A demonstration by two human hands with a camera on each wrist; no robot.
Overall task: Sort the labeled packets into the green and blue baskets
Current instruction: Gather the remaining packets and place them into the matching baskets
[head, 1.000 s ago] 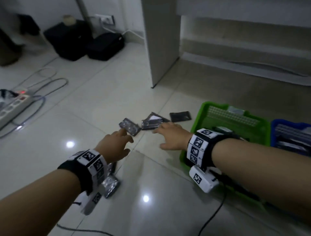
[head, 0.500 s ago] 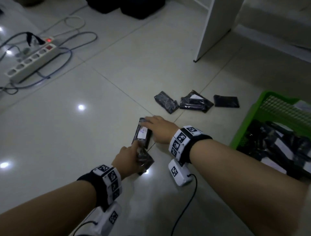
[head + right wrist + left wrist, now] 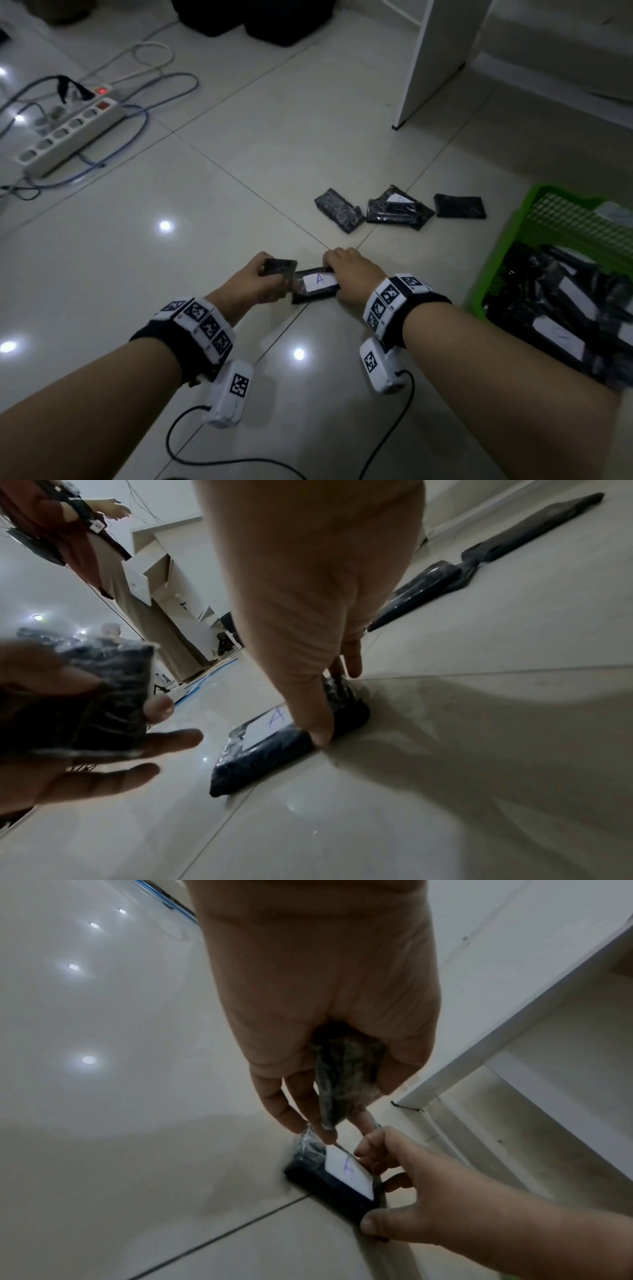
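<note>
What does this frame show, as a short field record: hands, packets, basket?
left hand: holds a dark packet, label not visible
right hand: grips the A packet lying on the floor
loose packets: three on the floor beyond the hands, at
green basket: at right, already holds packets
blue basket: not in view

packet under my right hand [image 3: 354,279]: white label [image 3: 320,281] with a handwritten blue "A", also readable on it from my right wrist
packet in my left hand [image 3: 255,284]: dark wrap [image 3: 279,267], no label showing
middle floor packet [image 3: 397,209]: white label, mark too faint to read
basket packets [image 3: 561,308]: white labels, writing unreadable
wrist bands: black-and-white square code markers, no text
</note>
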